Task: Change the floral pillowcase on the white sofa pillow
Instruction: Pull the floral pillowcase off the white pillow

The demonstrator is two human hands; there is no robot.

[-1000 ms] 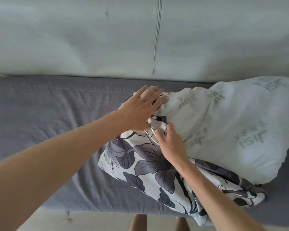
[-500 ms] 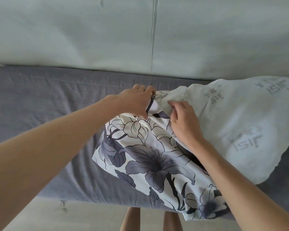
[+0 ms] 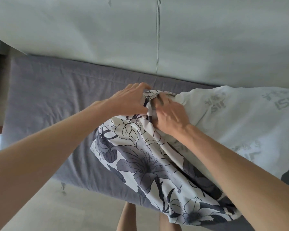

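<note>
Big pale sofa back (image 3: pixel 90 39) up top, grey seat cushion (image 3: pixel 48 100) below it. Lying on that seat, off to the right: the white pillow (image 3: pixel 240 127), soft and puffy, with faint grey letters printed on it. Wrapped over its near left end: the floral pillowcase (image 3: pixel 140 157), white with big grey and dark flowers, loose and wrinkly, hanging a bit past the seat's front edge. Most of the pillow bare.

Left hand (image 3: pixel 128 102) gripping the bunched top edge of the case, fingers curled over the cloth. Right hand (image 3: pixel 170 117) pressing down at the mouth of the case, right where cloth meets pillow; fingertips tucked out of sight, so cannot tell if curled on cloth or flat.

Probably the step of working case and pillow apart or together at this corner. To do it well: hold the edge tight with 1 hand, keep the pillow still with the other, pull slowly and straight, 1 corner at a time, no yanking at the seam.
</note>
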